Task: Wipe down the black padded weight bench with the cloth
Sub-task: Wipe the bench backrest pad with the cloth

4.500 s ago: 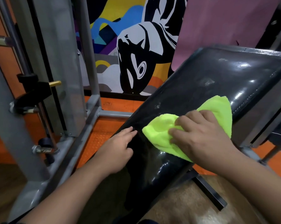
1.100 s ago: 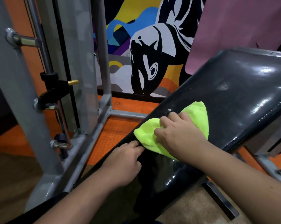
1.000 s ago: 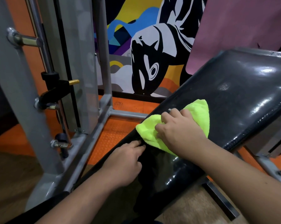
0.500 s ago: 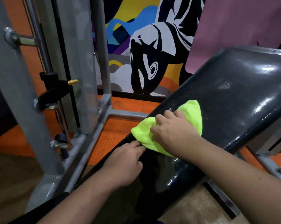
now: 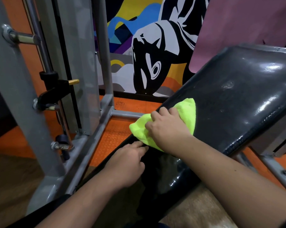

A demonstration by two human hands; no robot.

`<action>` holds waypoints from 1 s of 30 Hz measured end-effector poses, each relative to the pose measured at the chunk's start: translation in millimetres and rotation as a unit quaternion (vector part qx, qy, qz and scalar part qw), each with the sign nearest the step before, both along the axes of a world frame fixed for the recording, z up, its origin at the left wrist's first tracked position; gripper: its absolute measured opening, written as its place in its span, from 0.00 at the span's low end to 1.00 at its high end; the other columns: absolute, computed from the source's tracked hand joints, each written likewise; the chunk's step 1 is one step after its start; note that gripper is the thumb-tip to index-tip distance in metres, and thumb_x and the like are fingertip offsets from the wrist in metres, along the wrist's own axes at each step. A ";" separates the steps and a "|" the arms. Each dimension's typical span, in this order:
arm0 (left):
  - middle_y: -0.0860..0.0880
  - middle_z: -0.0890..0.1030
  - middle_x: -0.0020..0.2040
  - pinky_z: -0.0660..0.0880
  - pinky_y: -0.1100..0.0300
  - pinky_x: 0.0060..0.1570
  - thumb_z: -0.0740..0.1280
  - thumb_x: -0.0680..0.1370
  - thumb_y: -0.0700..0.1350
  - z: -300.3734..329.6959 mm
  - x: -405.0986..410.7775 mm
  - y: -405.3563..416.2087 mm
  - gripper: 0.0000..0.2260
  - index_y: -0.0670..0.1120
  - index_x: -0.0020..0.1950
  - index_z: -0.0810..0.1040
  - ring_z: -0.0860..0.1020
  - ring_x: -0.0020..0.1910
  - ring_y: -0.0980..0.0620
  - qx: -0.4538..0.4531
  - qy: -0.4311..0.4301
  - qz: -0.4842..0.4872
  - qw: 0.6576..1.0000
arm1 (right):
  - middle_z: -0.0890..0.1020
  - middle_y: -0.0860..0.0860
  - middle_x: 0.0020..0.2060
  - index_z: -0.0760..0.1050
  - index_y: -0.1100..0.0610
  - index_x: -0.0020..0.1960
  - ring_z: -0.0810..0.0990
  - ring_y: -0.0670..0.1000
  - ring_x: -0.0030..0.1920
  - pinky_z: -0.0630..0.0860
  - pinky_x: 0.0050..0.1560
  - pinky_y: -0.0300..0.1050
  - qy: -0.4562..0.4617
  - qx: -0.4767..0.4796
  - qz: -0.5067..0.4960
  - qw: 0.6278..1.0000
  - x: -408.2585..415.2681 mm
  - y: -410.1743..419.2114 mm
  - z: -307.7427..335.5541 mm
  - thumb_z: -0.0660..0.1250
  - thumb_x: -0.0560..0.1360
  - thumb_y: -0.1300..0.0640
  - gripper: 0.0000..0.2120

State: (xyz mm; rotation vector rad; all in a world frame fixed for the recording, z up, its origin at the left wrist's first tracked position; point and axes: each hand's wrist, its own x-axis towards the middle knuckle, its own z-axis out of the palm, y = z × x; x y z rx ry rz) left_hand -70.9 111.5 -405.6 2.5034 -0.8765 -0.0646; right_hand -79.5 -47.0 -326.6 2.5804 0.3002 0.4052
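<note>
So right now my right hand (image 5: 167,129) is pressed down on the neon yellow-green microfiber cloth (image 5: 187,111), fingers bent over it and bunching it against the left edge of the black padded weight bench (image 5: 237,99), while my left hand (image 5: 128,163) rests on the pad edge just below, fingertips touching the cloth's lower corner, fingers loosely bent and not holding anything as far as I can see. For this bit I'd keep the palm flat so more cloth actually meets the vinyl, run long overlapping strokes up the incline, and wrap the cloth over the rolled edge, since that's where grime probably sits. There's a dull smudge (image 5: 228,84) higher up the pad that looks like it needs a pass. Can't see the underside of the bench, the right side runs out of view, and the lower pad near me is too dark to judge clean or not.
</note>
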 end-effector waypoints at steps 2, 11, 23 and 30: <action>0.59 0.63 0.75 0.67 0.54 0.68 0.58 0.72 0.42 0.5 -1.3 -0.4 0.30 0.56 0.74 0.66 0.65 0.70 0.52 -0.003 0.000 -0.005 1.000 | 0.72 0.52 0.52 0.76 0.49 0.57 0.67 0.57 0.53 0.62 0.49 0.55 0.009 -0.001 0.017 1.000 -2.6 -5.0 -5.4 0.62 0.80 0.48 0.09; 0.57 0.60 0.77 0.63 0.55 0.71 0.59 0.73 0.41 -0.3 -3.1 0.5 0.30 0.55 0.76 0.63 0.63 0.72 0.52 0.011 -0.006 -0.007 1.000 | 0.73 0.52 0.52 0.76 0.49 0.59 0.69 0.58 0.55 0.61 0.50 0.55 0.012 0.003 0.003 1.000 5.2 0.9 -5.6 0.62 0.80 0.48 0.11; 0.56 0.56 0.78 0.59 0.54 0.74 0.58 0.73 0.41 0.2 -6.3 1.9 0.31 0.54 0.77 0.59 0.57 0.76 0.52 -0.002 0.003 -0.011 1.000 | 0.71 0.52 0.50 0.75 0.50 0.61 0.69 0.59 0.56 0.64 0.53 0.56 -0.016 0.022 -0.034 0.999 16.2 4.5 4.6 0.61 0.80 0.51 0.12; 0.56 0.59 0.78 0.60 0.56 0.72 0.58 0.73 0.42 1.4 -6.6 2.0 0.31 0.53 0.77 0.61 0.60 0.74 0.52 0.009 -0.011 -0.019 1.000 | 0.73 0.53 0.51 0.76 0.50 0.59 0.70 0.59 0.54 0.64 0.51 0.56 -0.002 0.001 -0.006 1.000 17.2 1.4 -4.6 0.61 0.80 0.50 0.11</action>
